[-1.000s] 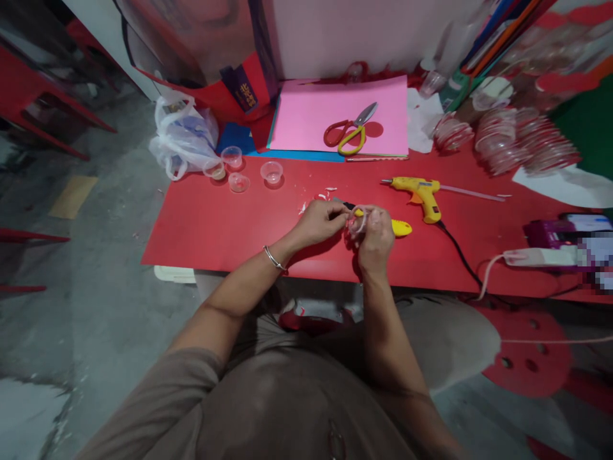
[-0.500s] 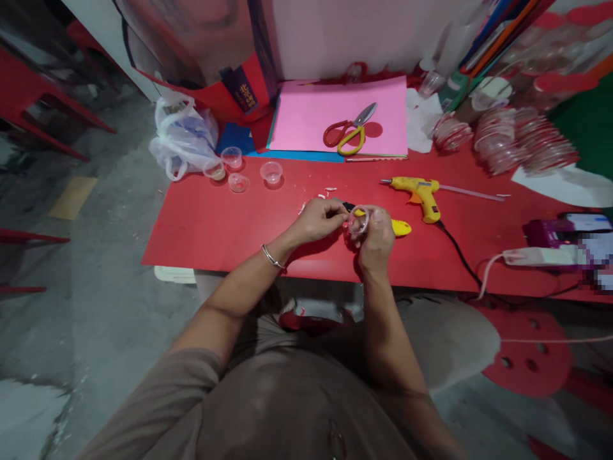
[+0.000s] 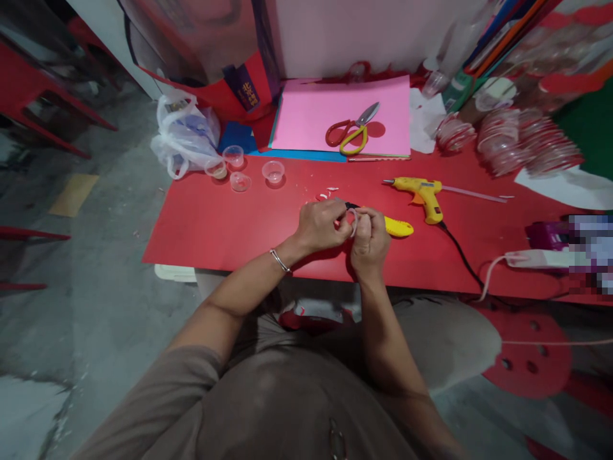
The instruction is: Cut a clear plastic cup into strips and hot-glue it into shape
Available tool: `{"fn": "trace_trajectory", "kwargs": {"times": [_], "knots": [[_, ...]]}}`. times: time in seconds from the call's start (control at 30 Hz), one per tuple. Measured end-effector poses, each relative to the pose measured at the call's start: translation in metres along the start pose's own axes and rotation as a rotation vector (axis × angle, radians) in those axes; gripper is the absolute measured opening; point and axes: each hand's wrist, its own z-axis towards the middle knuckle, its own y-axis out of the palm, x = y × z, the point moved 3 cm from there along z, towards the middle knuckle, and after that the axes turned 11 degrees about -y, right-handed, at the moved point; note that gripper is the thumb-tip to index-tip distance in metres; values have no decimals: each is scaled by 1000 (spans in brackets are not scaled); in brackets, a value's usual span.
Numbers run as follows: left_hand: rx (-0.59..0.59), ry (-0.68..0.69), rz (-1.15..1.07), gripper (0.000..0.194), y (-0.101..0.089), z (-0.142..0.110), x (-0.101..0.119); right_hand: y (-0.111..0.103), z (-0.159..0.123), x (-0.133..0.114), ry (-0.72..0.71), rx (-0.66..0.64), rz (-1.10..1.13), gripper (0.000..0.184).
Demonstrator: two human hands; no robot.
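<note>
Above the red table, my right hand [image 3: 372, 245] is closed round a small clear plastic cup [image 3: 354, 221], its round rim showing between my hands. My left hand [image 3: 322, 225] is curled against the cup's left side, fingers bent inward. A bit of red shows by the left fingers, and most of the cup is hidden behind my hands. Just beyond them lies a yellow-handled tool [image 3: 399, 227] with a black part, partly covered by my right hand. White and red scraps [image 3: 328, 193] lie past my left hand.
A yellow glue gun [image 3: 424, 193] with a glue stick lies to the right, its cord running off the front edge. Scissors [image 3: 353, 131] rest on pink paper [image 3: 301, 115]. Several clear cups [image 3: 273, 171] stand left, near a white plastic bag [image 3: 184, 137]. Stacked clear lids [image 3: 500, 140] fill the back right.
My left hand has turned and moved slightly right, from a fingertip pinch to a curl against the cup. My right hand has shifted slightly left, and the cup is now more covered.
</note>
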Motion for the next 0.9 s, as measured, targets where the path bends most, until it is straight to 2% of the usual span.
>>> {"fn": "trace_trajectory", "kwargs": {"times": [0.23, 0.37, 0.5, 0.57, 0.67, 0.83, 0.9], "knots": [[-153, -83, -465, 16, -2, 7, -10, 6, 1, 1, 170, 42, 165, 48], [-143, -112, -685, 14, -10, 11, -12, 4, 3, 8, 247, 83, 194, 45], [-174, -353, -649, 25, -10, 14, -15, 5, 7, 10, 334, 102, 417, 49], [-215, -418, -575, 34, -6, 14, -15, 6, 9, 9, 358, 96, 480, 49], [-248, -408, -496, 36, 2, 14, -17, 6, 10, 7, 370, 87, 508, 50], [-323, -389, -507, 7, 11, 14, -22, 5, 10, 8, 385, 100, 554, 49], [-345, -402, -537, 8, 9, 14, -21, 4, 10, 8, 389, 112, 560, 49]]}}
